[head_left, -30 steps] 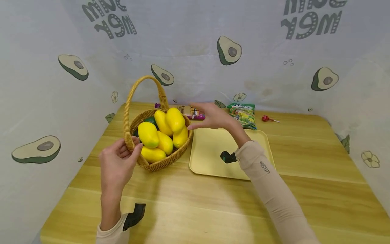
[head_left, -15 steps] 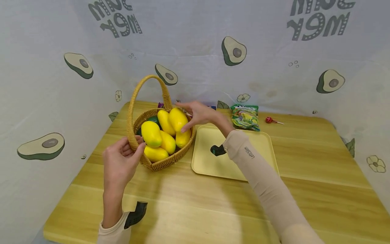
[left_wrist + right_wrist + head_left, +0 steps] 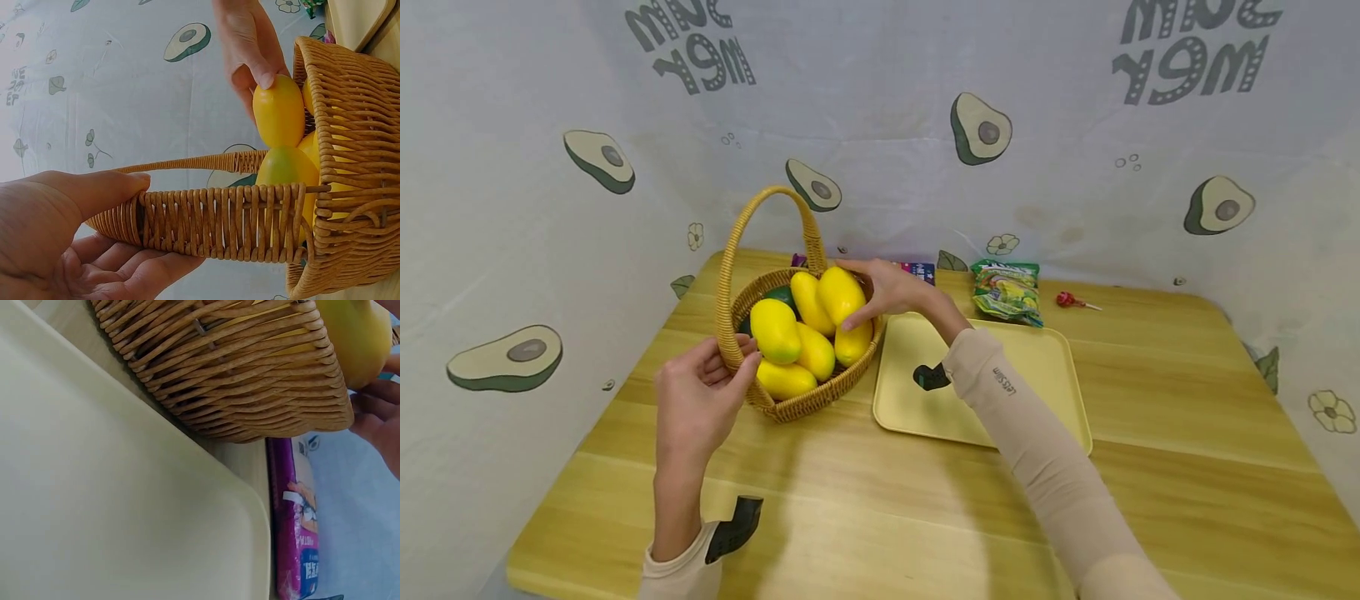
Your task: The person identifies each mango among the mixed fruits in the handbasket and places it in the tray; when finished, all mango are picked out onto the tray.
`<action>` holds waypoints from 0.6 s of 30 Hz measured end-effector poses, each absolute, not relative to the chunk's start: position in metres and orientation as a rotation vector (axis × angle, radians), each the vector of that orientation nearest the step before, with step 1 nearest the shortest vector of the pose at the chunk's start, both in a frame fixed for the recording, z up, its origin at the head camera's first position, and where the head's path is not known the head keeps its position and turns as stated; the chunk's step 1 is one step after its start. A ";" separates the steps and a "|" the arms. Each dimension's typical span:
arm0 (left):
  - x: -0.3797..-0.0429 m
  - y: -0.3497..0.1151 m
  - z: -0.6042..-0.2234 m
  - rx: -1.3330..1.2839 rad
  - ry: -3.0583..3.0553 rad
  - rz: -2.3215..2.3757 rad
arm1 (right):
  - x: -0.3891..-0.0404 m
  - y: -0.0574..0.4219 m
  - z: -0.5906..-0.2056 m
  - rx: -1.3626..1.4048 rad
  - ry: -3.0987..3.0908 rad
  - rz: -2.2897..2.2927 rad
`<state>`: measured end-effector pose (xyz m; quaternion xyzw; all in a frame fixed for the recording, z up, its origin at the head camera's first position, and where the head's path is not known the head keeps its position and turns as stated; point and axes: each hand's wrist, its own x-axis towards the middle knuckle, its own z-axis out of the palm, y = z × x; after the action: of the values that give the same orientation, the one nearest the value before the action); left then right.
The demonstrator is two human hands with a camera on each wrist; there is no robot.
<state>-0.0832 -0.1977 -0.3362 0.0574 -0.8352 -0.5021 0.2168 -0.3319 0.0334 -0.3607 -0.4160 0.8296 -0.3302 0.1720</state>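
Shifted leftward over the past second, the right hand [image 3: 891,288] has its fingers around a yellow mango [image 3: 839,292], thumb on the near side. That mango lies at the right of the wicker basket [image 3: 816,403], left on the bench [image 3: 865,517]. Near left, the left hand [image 3: 696,396] pinches the handle [image 3: 727,292]. Just right sits a tray [image 3: 936,412].

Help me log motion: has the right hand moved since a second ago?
Yes, leftward against the tray: in the head view, the right hand now reaches past the rim of the basket to a yellow fruit.
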 end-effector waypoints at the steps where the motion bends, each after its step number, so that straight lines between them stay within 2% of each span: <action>1: -0.083 -0.197 -0.336 0.159 -2.313 -1.396 | -0.332 0.034 -0.362 -1.177 2.356 -0.946; 18: -0.082 -0.195 -0.335 0.165 -2.308 -1.417 | -0.328 0.045 -0.357 -1.190 2.326 -1.114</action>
<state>-0.0823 -0.1952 -0.3347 0.0595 -0.8313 -0.5102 0.2125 -0.3281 0.0455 -0.3570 -0.4143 0.8096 -0.3877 0.1503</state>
